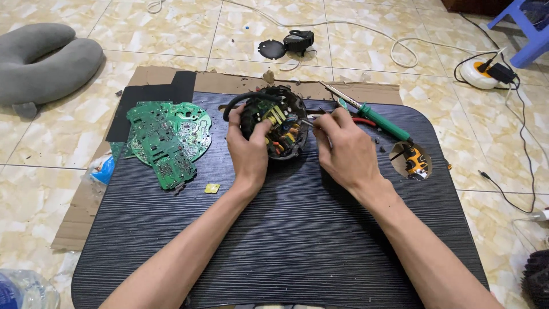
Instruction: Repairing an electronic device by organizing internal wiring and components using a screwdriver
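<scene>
Round black device (pixel 278 123), opened up, sits at the far middle of the dark table (pixel 297 229). Left hand (pixel 249 146) wraps its near-left side, fingers closed on the casing. Right hand (pixel 343 149), just right of the device, pinches a thin metal tool (pixel 307 121) whose tip touches the internals. Green circuit boards (pixel 167 137) lie left of the device; green-handled soldering iron (pixel 366 113) lies right of it, behind the right hand.

The left hand (pixel 247 150) grips a round black plastic device (pixel 274 121) with its cover off, full of coloured wires and parts. The right hand (pixel 343 150) pokes a thin metal tool (pixel 307 122) into it. Both rest on a dark ridged worktop (pixel 286 229). Green circuit boards (pixel 166 137) lie to the left. A green-handled soldering iron (pixel 372 117) lies to the right.
</scene>
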